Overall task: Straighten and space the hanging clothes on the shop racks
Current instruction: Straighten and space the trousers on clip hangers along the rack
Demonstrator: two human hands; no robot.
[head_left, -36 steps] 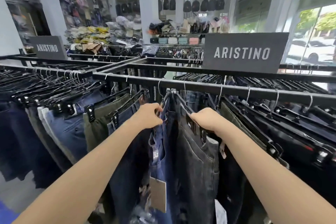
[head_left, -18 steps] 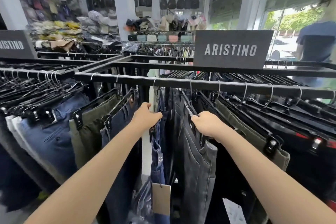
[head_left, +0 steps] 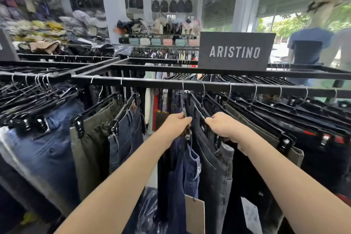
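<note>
A black rack rail (head_left: 152, 82) runs across the view with trousers on black clip hangers. My left hand (head_left: 175, 125) grips the hanger of dark blue jeans (head_left: 187, 165) that carry a brown tag. Just to its right, my right hand (head_left: 223, 126) grips the hanger of grey jeans (head_left: 216, 163). The two hands are close together under the rail. Left of them hang blue jeans (head_left: 127, 135) and olive trousers (head_left: 91, 148), with a gap between these and the held pair. Olive and black trousers (head_left: 322, 150) hang in a row to the right.
A black ARISTINO sign (head_left: 235, 51) stands on the rack frame behind the rail. A second rack (head_left: 38, 76) with many hangers joins at the left. A person in a dark blue shirt (head_left: 307, 47) stands at the back right near the glass front. Piles of clothes fill shelves behind.
The view has shifted right along the rack. The dark blue jeans in my left hand have slid right, close to the grey pair, opening a gap to the blue jeans at the left.
</note>
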